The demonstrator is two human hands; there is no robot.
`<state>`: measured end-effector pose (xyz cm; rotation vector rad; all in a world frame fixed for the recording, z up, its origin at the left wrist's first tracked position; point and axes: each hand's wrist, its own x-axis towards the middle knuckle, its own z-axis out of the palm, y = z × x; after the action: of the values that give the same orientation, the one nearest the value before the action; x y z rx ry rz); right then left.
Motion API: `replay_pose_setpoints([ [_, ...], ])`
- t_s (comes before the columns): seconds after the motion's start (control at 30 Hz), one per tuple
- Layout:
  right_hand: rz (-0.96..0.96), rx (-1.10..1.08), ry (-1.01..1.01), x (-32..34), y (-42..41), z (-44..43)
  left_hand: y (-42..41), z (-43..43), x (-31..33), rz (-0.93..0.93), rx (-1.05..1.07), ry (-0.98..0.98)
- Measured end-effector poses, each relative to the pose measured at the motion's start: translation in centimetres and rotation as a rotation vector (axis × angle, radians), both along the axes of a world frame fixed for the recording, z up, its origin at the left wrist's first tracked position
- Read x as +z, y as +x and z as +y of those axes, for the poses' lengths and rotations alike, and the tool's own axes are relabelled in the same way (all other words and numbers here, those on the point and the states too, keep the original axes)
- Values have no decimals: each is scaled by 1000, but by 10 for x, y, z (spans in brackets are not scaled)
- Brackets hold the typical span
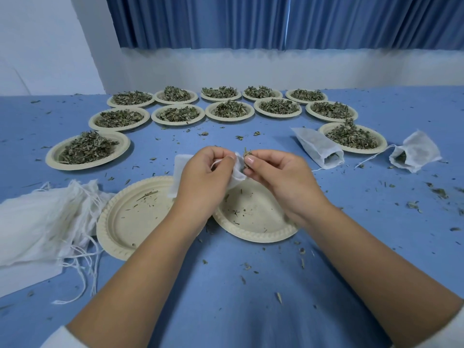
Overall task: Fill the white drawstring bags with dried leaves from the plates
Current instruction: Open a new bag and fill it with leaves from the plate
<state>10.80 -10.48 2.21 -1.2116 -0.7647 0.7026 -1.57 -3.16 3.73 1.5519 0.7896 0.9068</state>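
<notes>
My left hand point(204, 172) grips a white drawstring bag point(181, 172) by its mouth, above two nearly bare beige plates point(130, 217) point(253, 222). My right hand point(281, 172) pinches a small clump of dried leaves point(247, 154) right at the bag's opening. Several plates heaped with dried leaves point(85, 149) point(351, 136) stand in an arc across the far half of the blue table. Two filled bags point(320, 148) point(414, 151) lie at the right with their mouths towards me.
A pile of flat white drawstring bags point(40, 219) with loose strings lies at the left near the table edge. Leaf crumbs are scattered over the blue tablecloth point(226, 285). A white wall and blue curtain run behind the table.
</notes>
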Motion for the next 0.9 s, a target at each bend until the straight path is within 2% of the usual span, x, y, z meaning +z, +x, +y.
replay_pose_setpoints([
  [0.1, -50, -12, 0, 0, -2, 0, 1, -1, -1, -32, -14, -29],
  [0.33, -497, -96, -55, 1, -7, -3, 0, 0, 1, -68, -12, -37],
  [0.47, -617, -138, -67, 0, -6, -3, -1, 0, 3, -99, -30, -47],
  [0.6, -728, -169, -125, -5, -3, -1, 0, -5, 2, -54, -122, -13],
  [0.73, -720, -145, -146, -5, -3, -1, 1, -6, 1, -34, -117, -3],
  [0.9, -448, -14, -39, 0, -5, -2, -3, 1, 4, -74, -67, -63],
])
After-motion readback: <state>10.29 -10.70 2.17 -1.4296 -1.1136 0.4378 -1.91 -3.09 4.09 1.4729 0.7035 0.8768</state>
